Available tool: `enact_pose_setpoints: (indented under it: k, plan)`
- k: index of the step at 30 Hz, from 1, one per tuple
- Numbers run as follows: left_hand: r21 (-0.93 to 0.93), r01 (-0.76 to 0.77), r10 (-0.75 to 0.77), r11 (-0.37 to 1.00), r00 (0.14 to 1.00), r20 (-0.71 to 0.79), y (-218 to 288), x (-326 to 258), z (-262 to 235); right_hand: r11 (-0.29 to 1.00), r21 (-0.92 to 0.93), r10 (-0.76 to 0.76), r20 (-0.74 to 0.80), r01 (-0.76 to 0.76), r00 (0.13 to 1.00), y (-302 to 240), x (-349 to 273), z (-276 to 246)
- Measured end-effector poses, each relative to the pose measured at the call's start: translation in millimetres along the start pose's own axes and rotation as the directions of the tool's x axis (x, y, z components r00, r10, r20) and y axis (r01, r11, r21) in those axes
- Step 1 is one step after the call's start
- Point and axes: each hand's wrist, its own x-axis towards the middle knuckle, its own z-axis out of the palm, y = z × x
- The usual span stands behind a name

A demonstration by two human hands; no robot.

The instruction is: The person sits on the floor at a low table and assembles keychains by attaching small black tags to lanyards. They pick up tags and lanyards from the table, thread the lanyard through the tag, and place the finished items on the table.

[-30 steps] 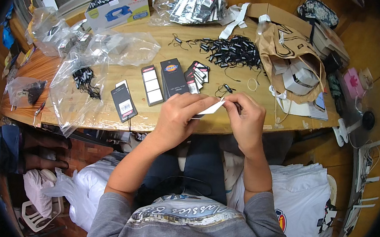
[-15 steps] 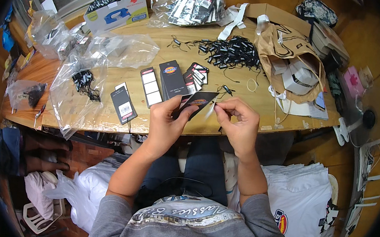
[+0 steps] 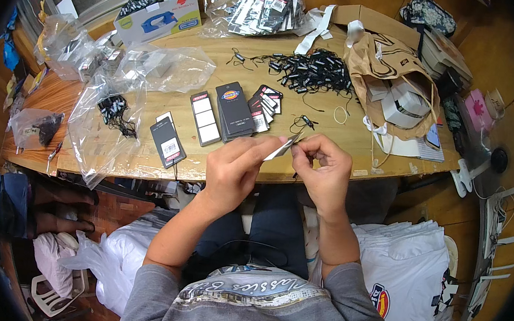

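Note:
My left hand [image 3: 234, 171] pinches a small dark paper tag [image 3: 284, 147] edge-on above the front edge of the wooden table [image 3: 344, 137]. My right hand [image 3: 323, 169] meets it from the right, fingertips closed at the tag's upper end, where a thin black string seems to run. Just beyond the hands lie a stack of black tags [image 3: 234, 111], a fanned bunch of tags [image 3: 265, 105] and a single black tag [image 3: 167, 142]. A pile of black string loops [image 3: 307, 70] lies farther back.
Clear plastic bags [image 3: 155, 69] cover the table's left. A blue and white box [image 3: 158, 14] and a bag of tags [image 3: 264, 5] stand at the back. A brown paper bag [image 3: 392, 80] sits right. Folded white shirts [image 3: 409, 271] lie beside my right knee.
The tag has turned from showing its dark face to edge-on, and both hands have drawn closer together around it.

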Motion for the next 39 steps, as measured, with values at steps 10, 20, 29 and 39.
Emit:
enact_pose_setpoints:
  k: [10,20,29,39]
  plan:
    - [0.119,-0.182,0.173,0.976,0.981,0.088,0.6,2.5,-7.3,0.945,0.327,0.039,-0.016,-0.031,0.999,7.7,-1.7,5.9]
    - [-0.433,0.439,-0.471,0.787,0.881,0.037,5.2,-0.5,-7.3,0.973,-0.082,-0.215,0.008,0.215,0.977,-8.2,-2.6,8.4]
    - [-0.303,0.180,-0.200,0.936,0.979,-0.037,9.2,-1.8,-4.9,0.956,-0.119,-0.273,-0.021,0.269,0.962,-8.0,-1.5,9.5]
    - [-0.168,-0.002,0.015,0.986,0.997,0.078,10.7,3.7,-13.2,0.913,-0.260,-0.312,0.051,0.314,0.949,-15.3,-2.8,3.2]
